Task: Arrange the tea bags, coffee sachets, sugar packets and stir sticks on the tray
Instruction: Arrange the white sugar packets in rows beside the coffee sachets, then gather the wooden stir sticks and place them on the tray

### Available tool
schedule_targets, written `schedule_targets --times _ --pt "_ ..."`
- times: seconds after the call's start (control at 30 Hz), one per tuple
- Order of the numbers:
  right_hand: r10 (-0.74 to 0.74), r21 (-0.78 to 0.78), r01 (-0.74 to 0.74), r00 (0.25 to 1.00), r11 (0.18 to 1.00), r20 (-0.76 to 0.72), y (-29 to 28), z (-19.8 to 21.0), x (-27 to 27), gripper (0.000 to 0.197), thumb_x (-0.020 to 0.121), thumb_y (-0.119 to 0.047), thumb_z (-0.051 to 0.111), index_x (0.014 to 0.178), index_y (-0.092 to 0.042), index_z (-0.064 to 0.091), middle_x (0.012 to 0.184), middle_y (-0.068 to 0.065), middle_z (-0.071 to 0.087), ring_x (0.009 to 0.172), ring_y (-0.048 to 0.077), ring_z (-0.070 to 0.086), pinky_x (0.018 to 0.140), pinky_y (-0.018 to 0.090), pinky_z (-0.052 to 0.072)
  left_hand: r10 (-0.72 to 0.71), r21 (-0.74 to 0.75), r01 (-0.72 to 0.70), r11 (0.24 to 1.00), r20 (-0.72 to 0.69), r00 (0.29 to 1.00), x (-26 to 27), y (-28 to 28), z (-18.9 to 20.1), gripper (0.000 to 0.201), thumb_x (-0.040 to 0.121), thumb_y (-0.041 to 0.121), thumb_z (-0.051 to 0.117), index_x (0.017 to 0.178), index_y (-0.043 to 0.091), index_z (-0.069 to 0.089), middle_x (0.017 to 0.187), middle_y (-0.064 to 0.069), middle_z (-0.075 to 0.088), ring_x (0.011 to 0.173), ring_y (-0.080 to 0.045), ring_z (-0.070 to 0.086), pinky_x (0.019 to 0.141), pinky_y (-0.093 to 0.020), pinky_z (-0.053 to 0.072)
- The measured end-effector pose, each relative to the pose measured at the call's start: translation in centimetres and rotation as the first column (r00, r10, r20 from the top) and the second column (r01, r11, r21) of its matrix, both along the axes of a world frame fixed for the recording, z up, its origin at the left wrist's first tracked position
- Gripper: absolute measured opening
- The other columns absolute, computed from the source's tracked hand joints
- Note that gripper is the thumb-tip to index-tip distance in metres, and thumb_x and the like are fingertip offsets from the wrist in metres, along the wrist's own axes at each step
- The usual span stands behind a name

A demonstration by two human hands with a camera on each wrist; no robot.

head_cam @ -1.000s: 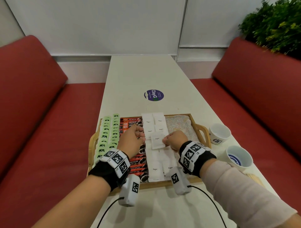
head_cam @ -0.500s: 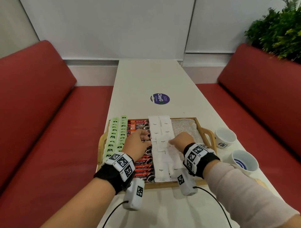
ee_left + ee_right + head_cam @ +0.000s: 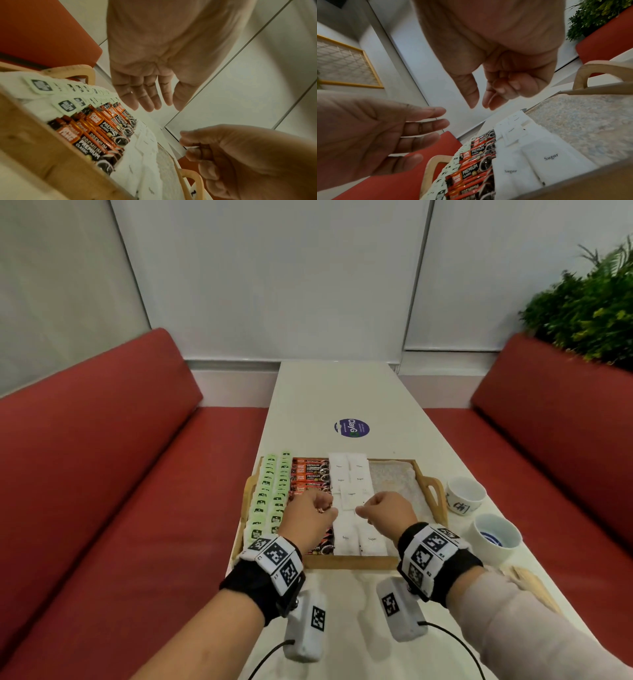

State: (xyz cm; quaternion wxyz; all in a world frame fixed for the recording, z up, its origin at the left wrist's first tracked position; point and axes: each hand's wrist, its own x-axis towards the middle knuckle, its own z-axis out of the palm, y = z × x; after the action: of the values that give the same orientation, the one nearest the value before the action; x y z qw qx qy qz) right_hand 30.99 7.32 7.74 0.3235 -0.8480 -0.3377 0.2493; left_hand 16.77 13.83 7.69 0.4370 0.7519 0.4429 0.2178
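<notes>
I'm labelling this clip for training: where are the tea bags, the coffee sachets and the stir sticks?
tea bags (image 3: 265, 484), head view: middle of the green rows.
coffee sachets (image 3: 310, 474), head view: an orange-and-black sachet's printed face.
stir sticks (image 3: 527, 580), head view: middle of the wooden bundle.

Soft, even light fell from overhead — the table (image 3: 342, 392) was bright, with only faint shadows near its front edge. The head view bowed the wall (image 3: 274, 285) seams at its edges and smeared the plant (image 3: 582, 313). The left wrist view was dimmer and yellower, the near tray (image 3: 34, 142) rim blurred.
</notes>
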Motion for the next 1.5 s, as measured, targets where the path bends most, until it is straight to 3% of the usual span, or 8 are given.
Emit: schedule_targets --times 0.47,0.63,0.8,0.97,1.17,1.3,1.4,1.5 --pt "-0.092 0.14 0.097 0.995 0.985 -0.042 -5.0 1.8 -4.0 0.012 0.081 -0.022 0.068 0.075 -0.016 0.06 0.083 0.004 0.069 0.085 0.021 0.065 0.081 0.038 0.053 -0.088 -0.056 0.089 0.994 0.023 0.996 -1.4 -3.7 1.3 0.027 0.089 0.02 0.063 0.116 0.019 0.059 0.114 0.006 0.059 0.106 -0.009 0.054 0.094 -0.023 0.044" --pt "-0.157 0.133 0.158 0.987 0.978 -0.016 -8.2 1.7 -5.1 0.012 0.084 -0.023 0.067 0.078 -0.017 0.059 0.076 -0.004 0.06 0.079 0.015 0.058 0.07 0.027 0.045 -0.13 -0.12 0.138 0.983 0.069 0.989 -1.0 -5.5 0.3 0.024 0.089 0.018 0.063 0.113 0.016 0.059 0.111 0.002 0.059 0.1 -0.013 0.055 0.085 -0.027 0.048" --pt "-0.201 0.082 0.203 0.979 0.976 -0.033 -13.2 -0.2 -4.6 0.007 0.084 -0.022 0.066 0.084 -0.018 0.06 0.079 -0.004 0.06 0.076 0.013 0.056 0.062 0.024 0.042 -0.188 -0.254 0.197 0.947 0.056 0.98 0.9 -9.6 -1.3 0.023 0.088 0.021 0.065 0.109 0.016 0.058 0.105 0.001 0.059 0.095 -0.017 0.058 0.087 -0.037 0.052" --pt "-0.268 0.019 0.268 0.963 0.963 0.009 -17.4 -1.9 -0.7 0.01 0.084 -0.024 0.065 0.09 -0.019 0.058 0.081 -0.007 0.056 0.081 0.015 0.057 0.071 0.028 0.043 -0.219 -0.36 0.221 0.906 0.048 0.975 4.8 -12.9 -2.0 0.021 0.09 0.019 0.061 0.11 0.014 0.054 0.106 -0.006 0.059 0.086 -0.017 0.055 0.063 -0.026 0.049" --pt "-0.284 -0.127 0.291 0.956 0.948 0.074 -21.1 -3.5 5.5 0.03 0.087 -0.022 0.059 0.117 -0.018 0.059 0.115 0.003 0.061 0.106 0.022 0.057 0.087 0.029 0.046 -0.175 -0.577 0.153 0.802 0.017 0.984 10.0 -16.0 -3.6 0.011 0.093 0.014 0.056 0.102 0.012 0.051 0.087 -0.004 0.052 0.089 -0.021 0.052 0.073 -0.035 0.047" --pt "-0.242 -0.276 0.28 0.956 0.92 0.166 -22.4 -4.6 8.9 0.04 0.089 -0.027 0.055 0.129 -0.022 0.053 0.131 0.007 0.052 0.125 0.028 0.044 0.1 0.039 0.044 -0.167 -0.643 0.106 0.758 -0.034 0.985 12.9 -17.3 -4.9 0.013 0.095 0.011 0.053 0.082 0.009 0.052 0.082 -0.007 0.052 0.076 -0.018 0.052 0.063 -0.033 0.047" --pt "-0.215 -0.335 0.267 0.959 0.904 0.186 -22.8 -5.5 10.5 0.042 0.09 -0.027 0.055 0.131 -0.023 0.051 0.135 0.006 0.048 0.128 0.027 0.04 0.103 0.042 0.041 -0.177 -0.628 0.07 0.775 -0.109 0.978 14.4 -18.1 -5.9 0.003 0.096 0.01 0.051 0.097 0.008 0.052 0.093 -0.008 0.052 0.093 -0.024 0.054 0.075 -0.039 0.051" --pt "-0.187 -0.362 0.245 0.964 0.899 0.188 -22.9 -6.2 11.5 0.043 0.087 -0.026 0.056 0.13 -0.024 0.05 0.135 0.006 0.045 0.126 0.026 0.04 0.103 0.041 0.041 -0.166 -0.626 0.041 0.779 -0.144 0.976 15.5 -18.5 -6.8 0.023 0.096 0.009 0.052 0.117 0.005 0.056 0.113 -0.009 0.053 0.113 -0.029 0.053 0.086 -0.042 0.052"
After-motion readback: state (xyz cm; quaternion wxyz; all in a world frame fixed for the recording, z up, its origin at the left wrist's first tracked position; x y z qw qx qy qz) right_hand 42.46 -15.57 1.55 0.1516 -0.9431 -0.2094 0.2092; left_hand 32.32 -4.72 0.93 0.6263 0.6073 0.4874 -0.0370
